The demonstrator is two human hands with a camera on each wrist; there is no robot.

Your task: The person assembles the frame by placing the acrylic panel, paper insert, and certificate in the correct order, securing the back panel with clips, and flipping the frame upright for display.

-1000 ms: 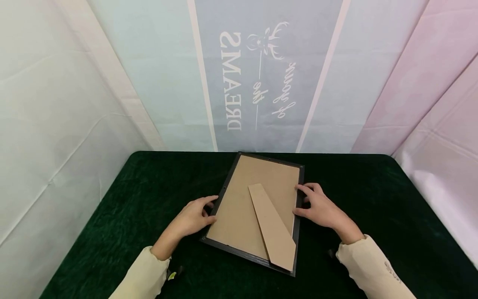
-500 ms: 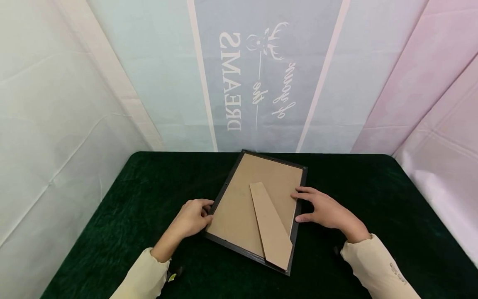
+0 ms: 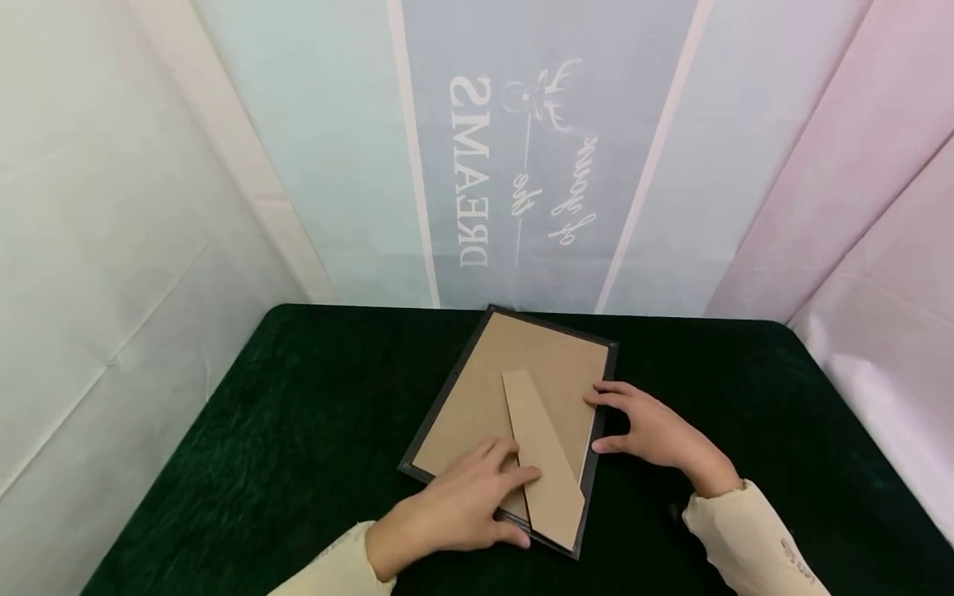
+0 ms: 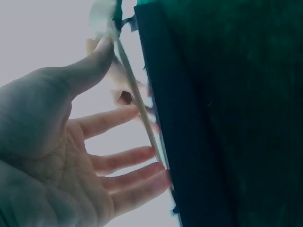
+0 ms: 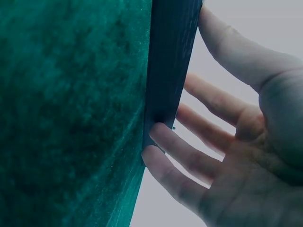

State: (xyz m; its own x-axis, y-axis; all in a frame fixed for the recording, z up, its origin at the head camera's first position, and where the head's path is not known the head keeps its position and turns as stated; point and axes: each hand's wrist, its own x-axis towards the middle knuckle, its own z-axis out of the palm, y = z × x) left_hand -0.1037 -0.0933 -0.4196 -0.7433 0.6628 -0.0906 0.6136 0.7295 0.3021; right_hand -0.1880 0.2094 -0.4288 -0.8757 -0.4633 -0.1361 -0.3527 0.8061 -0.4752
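Note:
A black picture frame [image 3: 449, 389] lies face down, its tan backing board [image 3: 559, 352] upward. A tan easel stand leg [image 3: 547, 472] lies slantwise on that board. My left hand [image 3: 458, 501] reaches over the frame's near edge, fingertips at the leg's left side and thumb by the near edge. In the left wrist view its fingers [image 4: 130, 163] look spread and fairly straight. At the frame's right side is my right hand [image 3: 656, 426], two fingers over the border and the thumb against it. Extended fingertips [image 5: 163, 132] touch the dark frame side in the right wrist view.
Dark green plush cloth [image 3: 320, 389] covers the table under the frame. Behind the table hangs a pastel backdrop [image 3: 358, 165] with mirrored lettering. A white curtain [image 3: 112, 248] closes the left side, and pinkish cloth [image 3: 887, 273] the right.
My left hand has left the frame's left edge and moved right and nearer, onto the board by the stand leg. The frame has turned slightly clockwise. My right hand stays at its right edge.

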